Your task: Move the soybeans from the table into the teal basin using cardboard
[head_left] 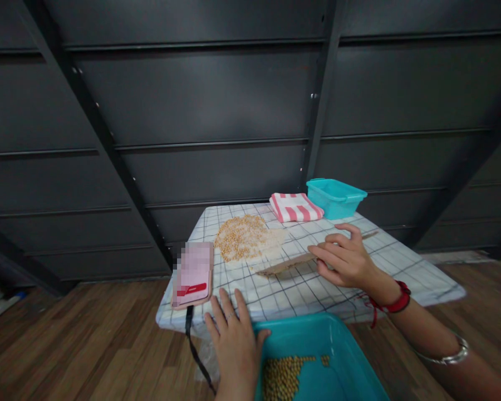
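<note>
My right hand [344, 259] is closed on a long, thin strip of brown cardboard [286, 265], held low over the checked tablecloth, its ends showing on both sides of the fingers. To the left of the strip lies a spread-out pile of yellow beans mixed with small white grains [242, 236]. With fingers stretched out and apart, my left hand [236, 348] rests at the front edge of the table, its thumb at the rim of a large teal basin [338, 340]. Inside that basin, brownish-yellow beans [281, 379] are gathered on the left.
A pink tablet-like device [194, 273] with a black strap [196, 351] lies at the table's left edge. At the back right are a folded pink-and-white striped towel [296, 207] and a small turquoise basket [336, 200]. A dark panelled wall [217, 94] rises behind the table.
</note>
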The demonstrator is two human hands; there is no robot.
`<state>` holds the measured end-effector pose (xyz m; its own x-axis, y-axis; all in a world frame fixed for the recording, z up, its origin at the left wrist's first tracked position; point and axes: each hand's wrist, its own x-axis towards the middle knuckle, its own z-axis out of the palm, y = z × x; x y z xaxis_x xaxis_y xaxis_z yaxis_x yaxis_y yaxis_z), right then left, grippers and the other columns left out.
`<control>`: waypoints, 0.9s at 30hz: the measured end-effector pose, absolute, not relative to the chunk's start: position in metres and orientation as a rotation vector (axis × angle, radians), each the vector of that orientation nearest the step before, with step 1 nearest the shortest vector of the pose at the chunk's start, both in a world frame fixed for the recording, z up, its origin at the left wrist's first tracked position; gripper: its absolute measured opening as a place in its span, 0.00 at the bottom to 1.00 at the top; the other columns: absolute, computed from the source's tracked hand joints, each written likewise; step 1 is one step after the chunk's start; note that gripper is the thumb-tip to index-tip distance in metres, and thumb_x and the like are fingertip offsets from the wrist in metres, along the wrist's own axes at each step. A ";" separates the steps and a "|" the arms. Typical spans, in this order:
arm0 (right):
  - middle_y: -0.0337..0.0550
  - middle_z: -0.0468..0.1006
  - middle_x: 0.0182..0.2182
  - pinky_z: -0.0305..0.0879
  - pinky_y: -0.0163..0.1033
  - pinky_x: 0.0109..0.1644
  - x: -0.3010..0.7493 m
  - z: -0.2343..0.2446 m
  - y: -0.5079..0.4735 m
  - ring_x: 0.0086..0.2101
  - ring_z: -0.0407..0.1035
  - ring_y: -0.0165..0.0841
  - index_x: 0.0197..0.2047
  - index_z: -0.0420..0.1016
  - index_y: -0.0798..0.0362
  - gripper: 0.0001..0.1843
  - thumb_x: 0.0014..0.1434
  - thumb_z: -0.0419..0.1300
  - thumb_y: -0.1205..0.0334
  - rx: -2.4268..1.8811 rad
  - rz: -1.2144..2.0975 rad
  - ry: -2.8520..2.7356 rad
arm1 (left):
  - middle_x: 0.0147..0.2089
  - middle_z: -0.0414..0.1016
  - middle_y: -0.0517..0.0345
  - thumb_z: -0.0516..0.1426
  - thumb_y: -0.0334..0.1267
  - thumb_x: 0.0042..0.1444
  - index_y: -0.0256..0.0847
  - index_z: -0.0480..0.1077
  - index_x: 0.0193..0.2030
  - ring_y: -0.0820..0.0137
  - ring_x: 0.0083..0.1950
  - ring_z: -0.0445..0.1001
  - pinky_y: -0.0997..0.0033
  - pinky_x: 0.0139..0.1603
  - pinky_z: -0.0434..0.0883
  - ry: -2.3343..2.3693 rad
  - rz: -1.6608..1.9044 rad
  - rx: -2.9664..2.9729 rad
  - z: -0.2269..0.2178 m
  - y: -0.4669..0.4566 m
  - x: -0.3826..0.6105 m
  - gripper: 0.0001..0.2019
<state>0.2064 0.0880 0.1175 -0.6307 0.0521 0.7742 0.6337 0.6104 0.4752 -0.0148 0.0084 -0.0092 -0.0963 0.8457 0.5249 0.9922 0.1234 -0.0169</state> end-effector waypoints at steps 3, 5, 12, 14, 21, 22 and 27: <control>0.34 0.72 0.21 0.56 0.47 0.48 0.208 0.120 0.084 0.27 0.61 0.30 0.36 0.70 0.52 0.11 0.49 0.53 0.72 -0.532 -0.976 -2.087 | 0.62 0.56 0.27 0.64 0.45 0.40 0.29 0.59 0.59 0.39 0.64 0.49 0.36 0.59 0.52 -1.996 -0.475 -1.796 -0.007 0.007 -0.015 0.40; 0.34 0.72 0.21 0.56 0.48 0.48 0.208 0.121 0.083 0.27 0.61 0.30 0.37 0.69 0.52 0.11 0.49 0.53 0.72 -0.524 -0.976 -2.075 | 0.61 0.57 0.25 0.64 0.45 0.40 0.27 0.59 0.59 0.38 0.63 0.52 0.37 0.58 0.53 -1.991 -0.451 -1.786 -0.004 0.007 -0.015 0.40; 0.32 0.72 0.21 0.56 0.49 0.49 0.202 0.119 0.084 0.28 0.63 0.30 0.37 0.68 0.51 0.11 0.50 0.52 0.71 -0.491 -0.958 -2.113 | 0.60 0.60 0.25 0.64 0.47 0.39 0.27 0.61 0.58 0.38 0.62 0.55 0.38 0.57 0.56 -1.969 -0.414 -1.763 -0.001 0.006 -0.014 0.40; 0.33 0.72 0.21 0.56 0.48 0.49 0.203 0.119 0.081 0.28 0.62 0.30 0.37 0.68 0.52 0.10 0.50 0.52 0.71 -0.484 -0.948 -2.120 | 0.61 0.59 0.26 0.63 0.48 0.40 0.28 0.60 0.58 0.38 0.62 0.54 0.38 0.57 0.56 -1.977 -0.416 -1.769 -0.003 0.007 -0.015 0.40; 0.33 0.74 0.22 0.57 0.46 0.47 0.209 0.124 0.077 0.26 0.62 0.29 0.36 0.68 0.52 0.10 0.50 0.52 0.71 -0.505 -0.937 -2.094 | 0.61 0.58 0.26 0.64 0.47 0.40 0.28 0.60 0.58 0.38 0.63 0.53 0.38 0.58 0.55 -1.986 -0.435 -1.769 -0.003 0.006 -0.015 0.40; 0.33 0.74 0.22 0.57 0.46 0.47 0.209 0.123 0.077 0.26 0.62 0.29 0.36 0.68 0.51 0.10 0.50 0.52 0.71 -0.507 -0.934 -2.102 | 0.61 0.59 0.26 0.64 0.47 0.40 0.28 0.60 0.58 0.38 0.63 0.53 0.38 0.58 0.55 -1.987 -0.430 -1.765 -0.004 0.006 -0.015 0.40; 0.32 0.72 0.20 0.56 0.47 0.47 0.211 0.120 0.074 0.26 0.62 0.29 0.35 0.68 0.50 0.10 0.51 0.51 0.71 -0.518 -0.931 -2.101 | 0.61 0.58 0.27 0.62 0.49 0.41 0.29 0.58 0.60 0.39 0.64 0.51 0.37 0.57 0.55 -1.972 -0.395 -1.774 -0.006 0.007 -0.016 0.40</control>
